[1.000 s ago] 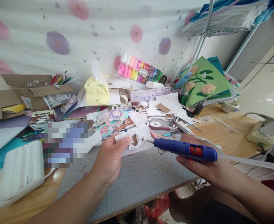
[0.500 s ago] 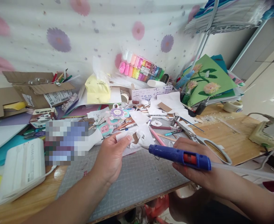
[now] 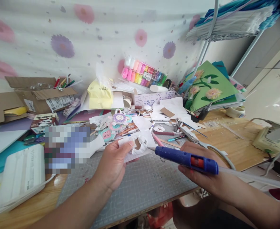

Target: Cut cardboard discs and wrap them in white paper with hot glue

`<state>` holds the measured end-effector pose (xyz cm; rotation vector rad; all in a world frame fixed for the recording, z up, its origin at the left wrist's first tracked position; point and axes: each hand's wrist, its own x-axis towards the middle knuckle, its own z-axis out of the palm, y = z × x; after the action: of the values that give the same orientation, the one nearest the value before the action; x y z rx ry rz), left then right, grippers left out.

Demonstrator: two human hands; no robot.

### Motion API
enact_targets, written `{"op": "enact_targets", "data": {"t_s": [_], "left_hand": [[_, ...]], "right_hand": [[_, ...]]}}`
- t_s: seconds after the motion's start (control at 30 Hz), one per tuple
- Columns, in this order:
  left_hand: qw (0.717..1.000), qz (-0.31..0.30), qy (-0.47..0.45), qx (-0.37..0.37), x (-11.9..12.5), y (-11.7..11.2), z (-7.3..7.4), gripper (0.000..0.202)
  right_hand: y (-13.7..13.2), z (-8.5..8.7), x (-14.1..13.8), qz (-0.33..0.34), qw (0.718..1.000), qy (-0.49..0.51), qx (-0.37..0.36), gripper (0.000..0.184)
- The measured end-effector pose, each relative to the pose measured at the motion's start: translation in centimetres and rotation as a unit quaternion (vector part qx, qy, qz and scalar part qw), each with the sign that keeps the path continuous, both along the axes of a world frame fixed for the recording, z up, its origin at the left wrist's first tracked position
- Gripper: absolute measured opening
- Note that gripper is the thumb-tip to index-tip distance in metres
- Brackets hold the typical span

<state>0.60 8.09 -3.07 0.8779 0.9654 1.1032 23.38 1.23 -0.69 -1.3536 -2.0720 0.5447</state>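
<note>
My left hand (image 3: 115, 162) pinches a white sheet of paper (image 3: 128, 156) by its left edge, thumb on top. On that paper sits a ring of crumpled white tissue (image 3: 143, 144) around a piece of brown cardboard (image 3: 137, 144). In my right hand (image 3: 202, 171) is a blue hot glue gun (image 3: 180, 156) with a clear glue stick (image 3: 252, 178) running out of its back end. Its metal tip points left, close to the tissue ring's right side; I cannot tell whether they touch. Below both hands lies a grey cutting mat (image 3: 140, 187).
Scissors (image 3: 206, 146) lie right of the paper. Behind are pens, paper scraps and crocheted faces (image 3: 119, 118). A cardboard box (image 3: 44, 95) and white device (image 3: 22, 178) stand left. Further right are a green flower card (image 3: 208, 86) and a power strip (image 3: 269, 138).
The glue gun has shifted slightly right, its tip a little further from the cardboard in the middle. The camera view has tilted a little. Both hands keep their hold.
</note>
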Motion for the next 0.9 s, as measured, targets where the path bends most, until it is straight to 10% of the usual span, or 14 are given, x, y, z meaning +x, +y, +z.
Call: {"op": "enact_targets", "data": {"t_s": [0.9], "left_hand": [[0.999, -0.033, -0.009, -0.007, -0.1, 0.0, 0.0, 0.025]], "right_hand": [[0.0, 0.9, 1.0, -0.019, 0.999, 0.033, 0.001, 0.01]]}}
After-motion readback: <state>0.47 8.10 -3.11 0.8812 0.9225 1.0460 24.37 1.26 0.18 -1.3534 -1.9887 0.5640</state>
